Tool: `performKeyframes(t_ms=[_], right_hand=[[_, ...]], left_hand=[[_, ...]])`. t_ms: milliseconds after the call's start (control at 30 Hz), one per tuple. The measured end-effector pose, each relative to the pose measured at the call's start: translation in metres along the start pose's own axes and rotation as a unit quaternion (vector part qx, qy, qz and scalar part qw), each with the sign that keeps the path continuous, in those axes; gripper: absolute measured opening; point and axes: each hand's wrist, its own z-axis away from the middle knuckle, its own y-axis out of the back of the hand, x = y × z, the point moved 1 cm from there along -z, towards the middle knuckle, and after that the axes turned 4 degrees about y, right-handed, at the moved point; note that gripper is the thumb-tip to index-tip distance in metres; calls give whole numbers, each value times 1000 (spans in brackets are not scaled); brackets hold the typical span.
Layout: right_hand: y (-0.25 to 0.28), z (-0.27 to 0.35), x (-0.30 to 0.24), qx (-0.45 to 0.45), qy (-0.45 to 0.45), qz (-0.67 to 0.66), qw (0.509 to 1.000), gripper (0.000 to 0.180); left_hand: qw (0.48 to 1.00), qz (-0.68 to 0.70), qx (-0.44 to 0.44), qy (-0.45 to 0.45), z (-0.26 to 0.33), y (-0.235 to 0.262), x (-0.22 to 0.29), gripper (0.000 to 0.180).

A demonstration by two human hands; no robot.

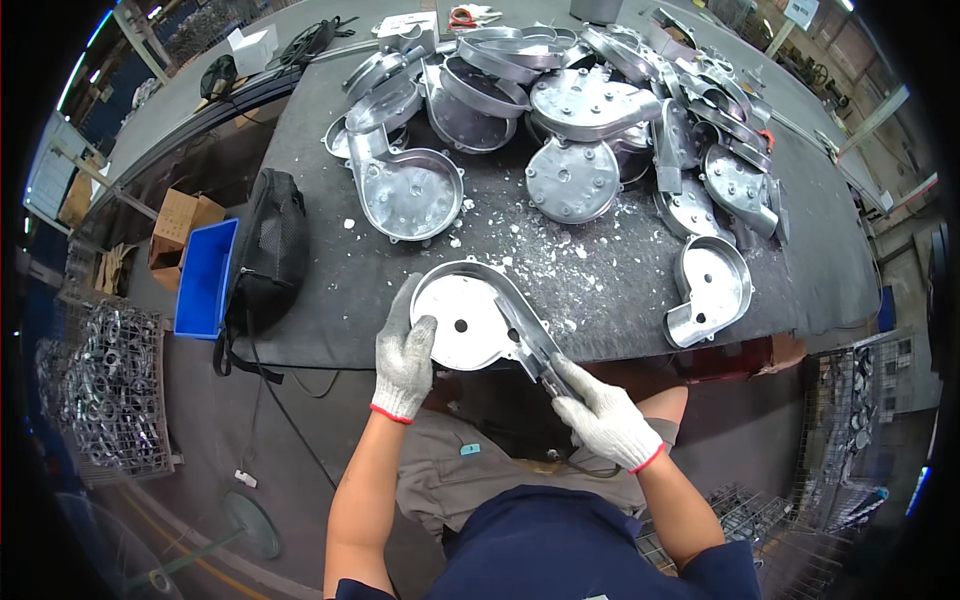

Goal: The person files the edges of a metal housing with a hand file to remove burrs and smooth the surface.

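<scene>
Trainee: Where was the housing when you looked in?

Operator: From my distant seat, I had the grey metal housing at the near edge of the dark table, its round recess facing up and its spout slanting toward the person's right. I couldn't tell whether any of it rested on the tabletop.

Trainee: And the hands?

Operator: The gloved left hand was clamped on the rim, thumb over the inner face. The gloved right hand had its fingers curled tight around a slim piece at the spout's mouth. I took that for a tool, though the fingers hid too much to be certain.

Trainee: What did good work call for there?

Operator: To my mind, a firm left hold, so that the rim couldn't swing under the push, and short, even, light strokes along the spout wall, aimed clear of that left thumb. I favoured turning the housing over bending the right wrist. The spout's lip might have been sharp, so I wanted the knuckles off it.

Trainee: And those pale flakes?

Operator: They littered the table just beyond. I reckoned they could scratch or rock anything set down there.
</scene>
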Motion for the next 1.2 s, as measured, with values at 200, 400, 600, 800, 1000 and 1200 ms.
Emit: performKeyframes(t_ms=[200, 400, 600, 800, 1000, 1200], right_hand=[[1, 4, 12, 1, -28, -16, 999, 66], [5, -6, -16, -20, -113, -33, 993, 66], [1, -36, -45, -45, -102, -48, 993, 67], [-6, -30, -27, -18, -99, -93, 991, 67], [-9, -36, -56, -44, -87, -11, 995, 63], [-8, -29, -51, -81, 43, 83, 992, 58]], left_hand=[[1000, -20, 1, -12, 0, -1, -4, 61], [1000, -16, -5, -14, 1, 1, -3, 60], [1000, 8, -8, -10, 0, -3, -7, 56], [999, -32, -8, -15, 3, -1, 3, 54], [999, -19, -38, 22, 0, 3, 3, 53], [998, -2, -57, 41, -4, -3, 2, 46]])
